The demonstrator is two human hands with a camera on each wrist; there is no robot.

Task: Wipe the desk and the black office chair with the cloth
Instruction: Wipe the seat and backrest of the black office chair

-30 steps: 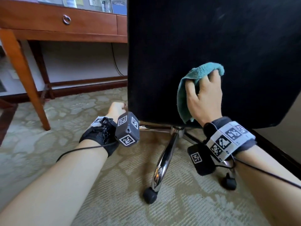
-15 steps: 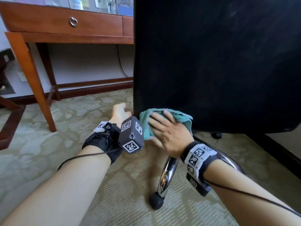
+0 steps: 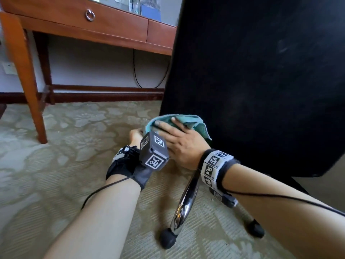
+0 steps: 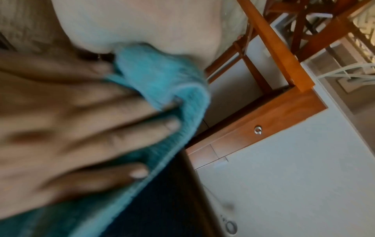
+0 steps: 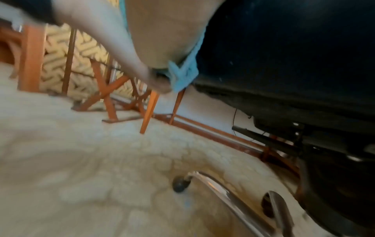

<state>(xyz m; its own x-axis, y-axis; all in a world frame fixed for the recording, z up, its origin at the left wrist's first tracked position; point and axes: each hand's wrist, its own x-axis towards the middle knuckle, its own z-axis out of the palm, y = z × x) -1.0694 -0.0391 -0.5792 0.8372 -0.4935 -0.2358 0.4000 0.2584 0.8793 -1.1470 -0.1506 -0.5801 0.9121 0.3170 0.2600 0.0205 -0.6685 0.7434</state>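
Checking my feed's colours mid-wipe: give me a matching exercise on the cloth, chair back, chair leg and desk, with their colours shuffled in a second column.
Things:
1. cloth
2. chair back
3. chair leg
4. desk

Colours:
a. shiny chrome
b. brown wood
c. teal
d. black

Pairs: 1-c, 2-d, 3-a, 4-b.

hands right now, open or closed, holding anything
left hand: cannot be told, hidden behind the wrist camera
right hand: open, fingers flat on teal cloth against black chair back
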